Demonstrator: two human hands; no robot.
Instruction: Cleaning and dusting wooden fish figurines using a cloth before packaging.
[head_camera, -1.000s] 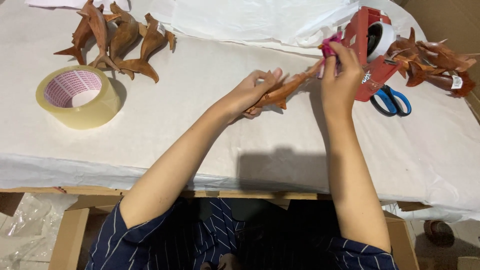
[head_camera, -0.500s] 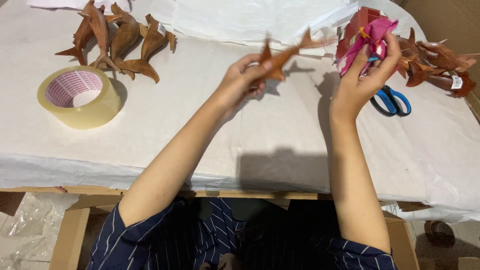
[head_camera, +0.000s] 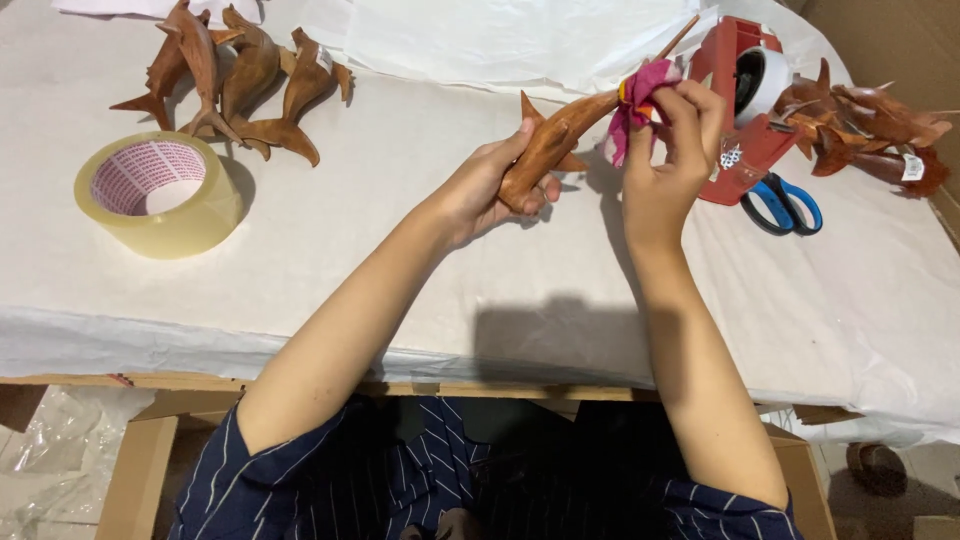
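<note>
From the head camera I see my left hand (head_camera: 490, 185) wrapped around the body of a wooden fish (head_camera: 555, 145), raised above the white surface (head_camera: 400, 280). My right hand (head_camera: 672, 150) pinches a pink cloth (head_camera: 635, 100) against its thin beak (stiff and light, I judge, but that beak looks snappable; grip the thick body).
</note>
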